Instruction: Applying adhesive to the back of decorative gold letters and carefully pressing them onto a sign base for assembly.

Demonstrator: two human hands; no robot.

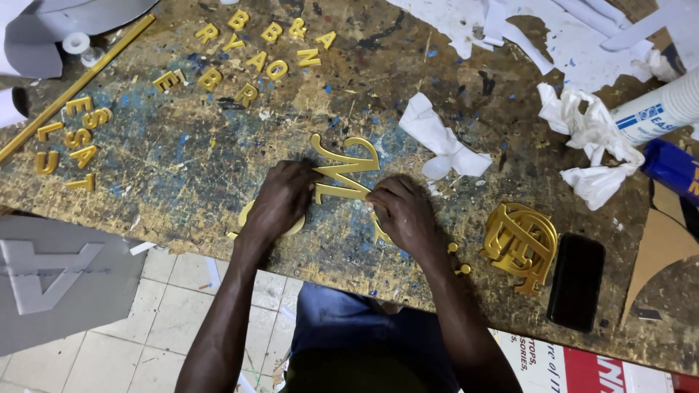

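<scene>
Both hands were on a big gold letter (342,171) that lay flat near the front edge of the paint-stained surface (189,175). The left hand (280,200) pressed down on its left side, fingers bent over it. The right hand (403,213) pinched its right end with closed fingers. A white rag (440,138) lay just behind. A gold emblem (520,244) and a black phone (577,280) sat to the right. Small gold letters (247,51) lay far back.

Single head view, looking steeply down from above, close over the counter (182,167), near edge crossing the lower frame, tiled floor (145,327) lower left, hands (342,207) centre frame.
</scene>
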